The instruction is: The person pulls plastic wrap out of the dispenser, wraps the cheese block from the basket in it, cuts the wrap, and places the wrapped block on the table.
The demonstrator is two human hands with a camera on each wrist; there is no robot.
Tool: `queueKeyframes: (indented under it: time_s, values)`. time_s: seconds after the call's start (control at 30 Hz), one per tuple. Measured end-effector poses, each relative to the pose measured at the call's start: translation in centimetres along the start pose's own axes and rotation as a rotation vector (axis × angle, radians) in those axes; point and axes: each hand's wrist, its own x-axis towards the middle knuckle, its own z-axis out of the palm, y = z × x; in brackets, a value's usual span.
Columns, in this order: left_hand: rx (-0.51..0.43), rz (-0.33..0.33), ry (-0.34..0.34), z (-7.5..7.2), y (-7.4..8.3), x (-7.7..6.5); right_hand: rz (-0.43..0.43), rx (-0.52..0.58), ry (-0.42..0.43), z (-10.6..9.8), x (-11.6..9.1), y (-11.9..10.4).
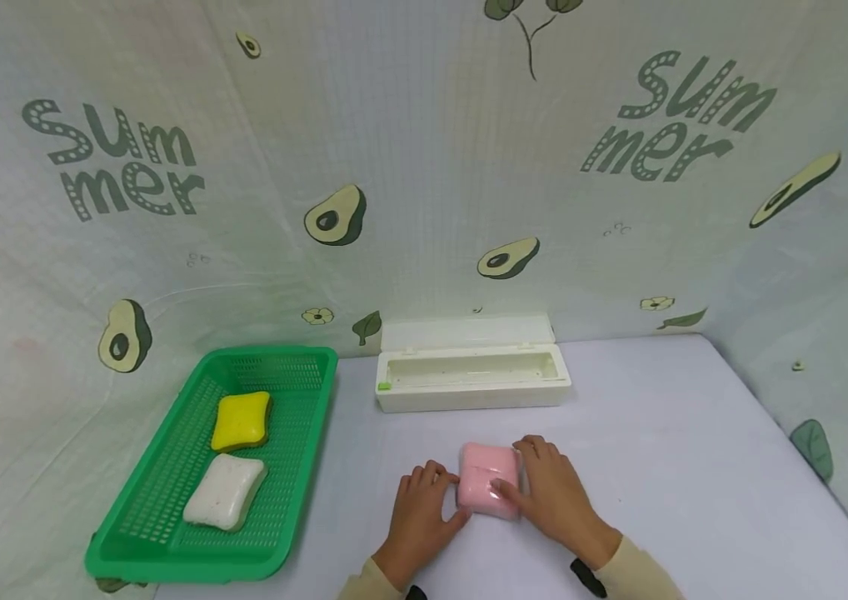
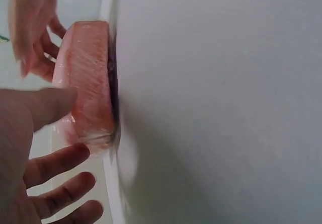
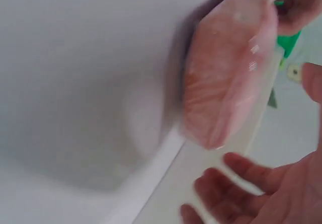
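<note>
A pink pillow-shaped block [image 1: 486, 483] in clear, shiny film lies low over the white table, a seam across its top. My left hand [image 1: 421, 508] holds its near left corner, thumb at the near side and index finger at the left side; the other left fingers [image 2: 65, 191] are spread apart. Around the block's right side is my right hand [image 1: 555, 496], its thumb above the top. The right wrist view shows that hand's fingers [image 3: 221, 189] loosely bent, with a gap to the block [image 3: 226, 73]. Motion blurs that view.
To the left stands a green basket [image 1: 311, 450] with a yellow pillow-shaped block [image 1: 241, 421] and a white one [image 1: 225, 490]. Behind my hands is a long white box [image 1: 469, 400], its lid [image 1: 469, 333] raised. A printed cloth [image 1: 424, 150] hangs behind the table [image 1: 694, 467].
</note>
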Motion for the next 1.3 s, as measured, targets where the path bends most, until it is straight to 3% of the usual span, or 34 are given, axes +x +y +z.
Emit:
queueKeyframes:
  time_s: [0.17, 0.4, 0.77, 1.03, 1.3]
  values:
    - [0.030, 0.008, 0.059, 0.4, 0.8, 0.1, 0.048, -0.117, 0.022, -0.5, -2.2, -1.1]
    - [0.059, 0.079, 0.113, 1.3, 2.9, 1.1, 0.130, -0.130, 0.038, -0.7, -2.9, -0.5]
    - [0.120, 0.194, 0.135, 3.8, 7.0, 4.3, 0.229, -0.093, 0.072, -2.0, -3.4, 4.2]
    - [0.131, 0.249, 0.117, 5.2, 9.7, 6.7, 0.287, -0.089, 0.099, -3.5, -3.6, 7.6]
    - [0.210, 0.331, 0.093, 6.2, 12.8, 8.7, 0.323, -0.098, 0.132, -4.9, -4.1, 10.4]
